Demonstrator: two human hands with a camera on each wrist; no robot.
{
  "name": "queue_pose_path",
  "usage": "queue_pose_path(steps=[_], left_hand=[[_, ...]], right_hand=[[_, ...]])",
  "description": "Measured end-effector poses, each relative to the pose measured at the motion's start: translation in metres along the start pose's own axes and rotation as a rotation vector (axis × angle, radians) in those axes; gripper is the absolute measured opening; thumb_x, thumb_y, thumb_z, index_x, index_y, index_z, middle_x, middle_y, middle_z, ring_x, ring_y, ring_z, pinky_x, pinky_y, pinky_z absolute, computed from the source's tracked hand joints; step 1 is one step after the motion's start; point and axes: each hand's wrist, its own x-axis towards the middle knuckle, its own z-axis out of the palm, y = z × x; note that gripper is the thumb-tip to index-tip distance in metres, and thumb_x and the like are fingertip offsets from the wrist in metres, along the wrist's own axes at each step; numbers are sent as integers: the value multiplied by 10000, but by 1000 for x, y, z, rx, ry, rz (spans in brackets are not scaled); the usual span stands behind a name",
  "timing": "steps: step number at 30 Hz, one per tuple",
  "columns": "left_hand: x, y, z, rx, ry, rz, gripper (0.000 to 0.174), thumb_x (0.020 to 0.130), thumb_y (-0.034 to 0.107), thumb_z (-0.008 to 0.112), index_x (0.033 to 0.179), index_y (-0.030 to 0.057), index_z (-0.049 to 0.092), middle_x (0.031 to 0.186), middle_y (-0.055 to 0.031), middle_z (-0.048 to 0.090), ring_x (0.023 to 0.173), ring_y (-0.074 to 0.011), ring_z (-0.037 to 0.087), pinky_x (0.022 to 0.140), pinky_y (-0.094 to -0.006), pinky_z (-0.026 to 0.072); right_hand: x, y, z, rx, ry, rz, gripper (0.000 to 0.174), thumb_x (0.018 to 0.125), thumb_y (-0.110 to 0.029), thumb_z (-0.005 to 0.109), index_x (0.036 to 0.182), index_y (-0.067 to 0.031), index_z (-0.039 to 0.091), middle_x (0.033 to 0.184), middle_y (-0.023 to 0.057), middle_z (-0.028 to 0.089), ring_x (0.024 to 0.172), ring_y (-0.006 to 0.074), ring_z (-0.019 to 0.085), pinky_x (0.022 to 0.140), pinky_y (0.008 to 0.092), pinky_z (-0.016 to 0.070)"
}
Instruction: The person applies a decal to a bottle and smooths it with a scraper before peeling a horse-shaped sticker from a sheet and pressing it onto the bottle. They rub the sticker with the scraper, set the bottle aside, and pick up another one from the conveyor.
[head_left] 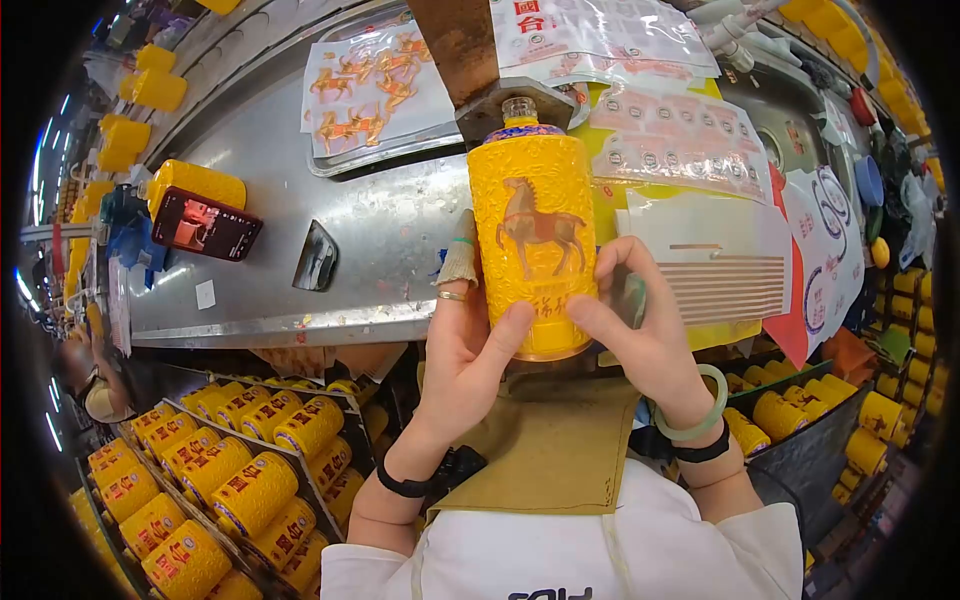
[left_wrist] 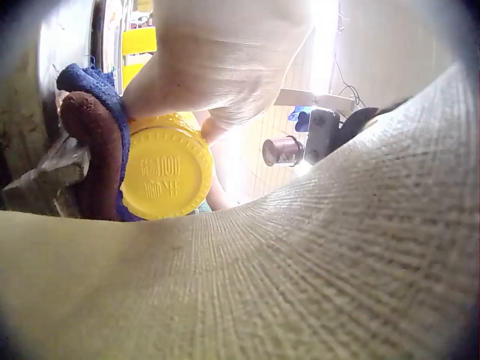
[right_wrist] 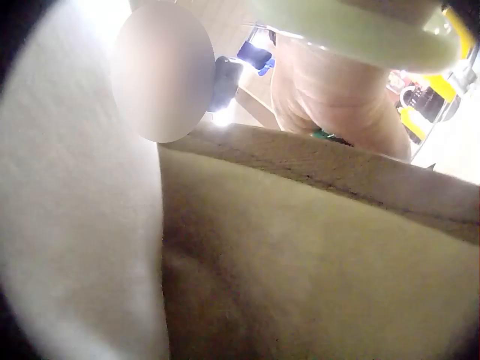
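Observation:
A yellow embossed bottle (head_left: 533, 165) lies with its glass neck away from me, beside a metal bracket (head_left: 478, 110). On its front is a brown and red horse decal (head_left: 540, 228), with red characters below. My left hand (head_left: 458, 345) holds the bottle's lower left side, thumb on the front; one finger wears a fabric cover. From the right, my right hand (head_left: 648, 335) grips the lower edge, thumb on the front and index finger bent at the side. In the left wrist view, the bottle's round yellow base (left_wrist: 166, 176) shows beside a blue-wrapped brown bar (left_wrist: 94, 142).
Horse decals lie on a tray (head_left: 375, 160) at the back left. A phone (head_left: 207, 224) leans on another yellow bottle (head_left: 215, 185). Sticker sheets (head_left: 680, 140) and striped card (head_left: 715, 260) lie right. Crates of yellow bottles (head_left: 255, 490) stand below the metal table (head_left: 260, 270).

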Motion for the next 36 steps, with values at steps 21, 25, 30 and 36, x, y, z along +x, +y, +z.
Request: queue_pose_path(steps=[21, 25, 30, 36], left_hand=[[1, -7, 17, 164, 62, 78, 933, 951, -74, 599, 1665, 58, 12, 1667, -170, 238, 1507, -277, 332, 1230, -433, 304], [3, -10, 23, 104, 156, 127, 897, 953, -27, 645, 1620, -59, 47, 1582, -220, 327, 1461, -283, 396, 1192, -418, 363], [2, -11, 24, 134, 134, 160, 903, 957, -29, 638, 1617, -64, 23, 1595, -221, 313, 1471, -277, 381, 1196, -416, 355], [0, -6, 14, 72, 43, 125, 983, 923, -41, 688, 1633, -25, 8, 1615, -191, 285, 1481, -281, 366, 1203, -425, 358]], right_hand=[[10, -44, -19, -8, 50, -192, 272, 977, -8, 611, 1240, -21, 542, 1109, 42, 546, 998, 115, 552, 882, 264, 454], [31, -81, -22, -629, -198, -638, 333, 881, 74, 647, 1204, -8, 643, 1081, 82, 650, 988, 214, 605, 862, 326, 496], [44, -88, -6, -907, -259, -817, 391, 791, 66, 714, 1172, -23, 724, 1005, 100, 724, 891, 304, 604, 787, 374, 511], [34, -77, -2, -797, -195, -778, 396, 758, 63, 759, 1143, -23, 738, 991, 83, 730, 861, 283, 605, 745, 370, 518]])
